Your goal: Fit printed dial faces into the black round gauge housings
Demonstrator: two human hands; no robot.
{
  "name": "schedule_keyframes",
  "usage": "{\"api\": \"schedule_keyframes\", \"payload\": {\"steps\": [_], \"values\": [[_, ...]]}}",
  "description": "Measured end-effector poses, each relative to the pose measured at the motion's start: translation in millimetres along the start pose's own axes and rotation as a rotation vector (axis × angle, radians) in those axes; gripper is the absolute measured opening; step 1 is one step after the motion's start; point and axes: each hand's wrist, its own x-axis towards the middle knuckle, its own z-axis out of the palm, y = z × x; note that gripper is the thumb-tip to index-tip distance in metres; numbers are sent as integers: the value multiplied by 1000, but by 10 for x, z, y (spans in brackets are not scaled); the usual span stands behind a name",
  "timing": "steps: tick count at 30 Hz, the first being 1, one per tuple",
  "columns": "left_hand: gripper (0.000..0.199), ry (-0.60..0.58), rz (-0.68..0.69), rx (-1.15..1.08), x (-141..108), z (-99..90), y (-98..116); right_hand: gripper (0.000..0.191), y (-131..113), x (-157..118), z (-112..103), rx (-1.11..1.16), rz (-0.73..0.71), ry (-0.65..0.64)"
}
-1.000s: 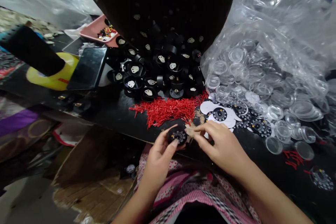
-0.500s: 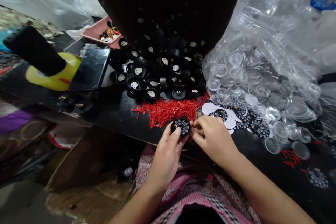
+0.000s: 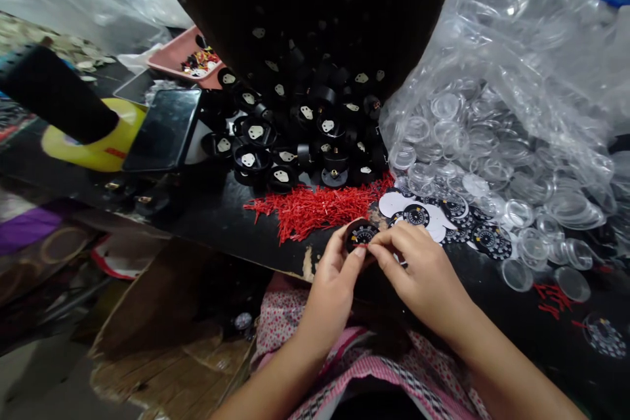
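Observation:
My left hand (image 3: 339,266) holds a round black gauge (image 3: 361,234) with a printed dial, its thumb at the lower rim. My right hand (image 3: 411,252) is pinched at the gauge's right side, fingertips near a small red piece on the dial; how far they grip it is too small to make out. Just beyond lies a heap of red pointers (image 3: 315,210). Black housings (image 3: 256,132) are piled behind it. To the right are printed dial discs (image 3: 492,241), some turned white side up, and clear round covers (image 3: 516,213) spilling from a plastic bag (image 3: 492,46).
At the left, a phone (image 3: 162,130) leans by a yellow tape roll (image 3: 88,144) and a black upright object (image 3: 56,95). A pink tray (image 3: 170,56) of small parts stands behind. The table's front edge (image 3: 221,256) runs below; a cardboard box (image 3: 147,341) is underneath.
My left hand has moved right with the gauge, which is now tilted. My right fingertips have come over the dial's edge, where a small red piece now shows. The view has shifted slightly.

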Motion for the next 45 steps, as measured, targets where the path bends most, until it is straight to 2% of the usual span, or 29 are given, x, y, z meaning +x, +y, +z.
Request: {"api": "schedule_keyframes", "payload": {"steps": [7, 14, 25, 28, 30, 33, 35, 41, 43, 45], "values": [[29, -32, 81, 137, -63, -27, 39, 13, -24, -7, -53, 0, 57, -35], [21, 38, 134, 262, -102, -10, 133, 16, -31, -35, -90, 131, 88, -67], [30, 97, 255, 527, -164, -66, 166, 20, -112, -135, 17, 111, 144, -49], [28, 60, 214, 478, -148, -75, 166, 22, -101, -129, 4, 122, 176, -31], [27, -1, 128, 369, -125, -86, 160, 24, -83, -113, -32, 127, 167, -36], [31, -109, -46, 156, -81, -108, 148, 12, -54, -72, -91, 102, 58, -16], [36, -145, -106, 87, -60, -115, 149, 7, -32, -39, -101, 27, -49, 6], [37, -79, -81, 313, -72, -95, 145, 19, 32, 41, -1, -328, -227, 41], [39, -30, -111, 281, -78, -88, 88, 21, 24, 52, 25, -338, -228, 52], [43, 0, -140, 204, -70, -78, 20, 18, -2, 57, 30, -291, -161, 57]]}}
